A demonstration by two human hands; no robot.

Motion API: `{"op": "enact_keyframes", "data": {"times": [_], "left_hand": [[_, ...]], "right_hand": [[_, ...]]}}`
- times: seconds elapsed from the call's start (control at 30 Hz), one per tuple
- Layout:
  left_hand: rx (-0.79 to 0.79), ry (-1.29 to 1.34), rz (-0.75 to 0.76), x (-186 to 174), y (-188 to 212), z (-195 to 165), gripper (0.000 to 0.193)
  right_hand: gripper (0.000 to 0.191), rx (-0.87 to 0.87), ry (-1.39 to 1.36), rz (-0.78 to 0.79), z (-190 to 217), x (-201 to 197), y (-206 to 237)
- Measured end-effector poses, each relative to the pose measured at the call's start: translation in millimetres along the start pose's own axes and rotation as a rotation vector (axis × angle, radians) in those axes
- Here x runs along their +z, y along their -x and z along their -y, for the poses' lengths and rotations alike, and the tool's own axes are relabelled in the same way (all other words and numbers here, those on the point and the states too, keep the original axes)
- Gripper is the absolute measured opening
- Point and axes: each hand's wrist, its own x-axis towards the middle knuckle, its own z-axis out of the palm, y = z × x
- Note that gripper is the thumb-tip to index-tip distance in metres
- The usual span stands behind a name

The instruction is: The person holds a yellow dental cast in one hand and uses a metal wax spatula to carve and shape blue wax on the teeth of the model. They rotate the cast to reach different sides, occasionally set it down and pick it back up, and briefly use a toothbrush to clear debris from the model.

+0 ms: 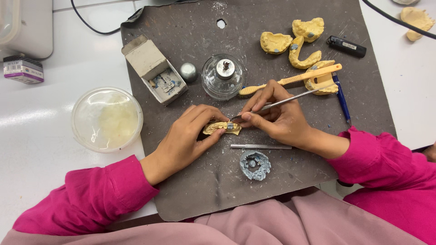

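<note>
My left hand [188, 136] grips a small yellow dental cast [221, 127] with a grey-blue wax patch, holding it down on the dark grey mat [190, 190]. My right hand [277, 115] holds a thin metal carving tool [290, 98] like a pen, its tip touching the cast near the wax patch. Both sleeves are bright pink.
On the mat lie a glass spirit lamp [223, 76], an open cardboard box [156, 70], a metal ball [188, 71], a spare metal tool [260, 146], a grey wax ring [255, 165], three yellow casts [297, 43], an orange-handled tool [295, 79], a blue pen [342, 102] and a lighter [347, 46]. A lidded plastic tub [106, 119] stands left.
</note>
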Motion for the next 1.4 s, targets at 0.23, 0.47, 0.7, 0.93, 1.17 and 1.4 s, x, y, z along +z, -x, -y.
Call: {"op": "enact_keyframes", "data": {"times": [0.23, 0.47, 0.7, 0.93, 1.17, 1.4], "left_hand": [[-0.004, -0.004, -0.012, 2.8, 2.2, 0.1, 0.024], [-0.006, 0.01, -0.01, 3.2, 3.1, 0.4, 0.023], [-0.002, 0.008, -0.008, 3.3, 3.6, 0.8, 0.024], [-0.006, 0.008, -0.008, 3.5, 3.1, 0.6, 0.023], [-0.015, 0.004, -0.009, 2.6, 1.7, -0.5, 0.022], [-0.014, 0.016, -0.014, 1.7, 1.8, -1.7, 0.022]], "right_hand": [[0.024, -0.148, 0.201, 0.005, -3.1, 2.9, 5.7], [0.025, -0.102, 0.215, 0.015, 0.8, 1.7, 4.2], [0.027, -0.056, 0.184, 0.008, 3.6, 2.1, 4.9], [0.027, -0.081, 0.2, 0.008, 2.5, 3.3, 5.2], [0.025, -0.167, 0.245, 0.018, -1.0, 3.1, 5.3], [0.022, -0.289, 0.29, 0.056, -2.0, 4.5, 5.6]]}}
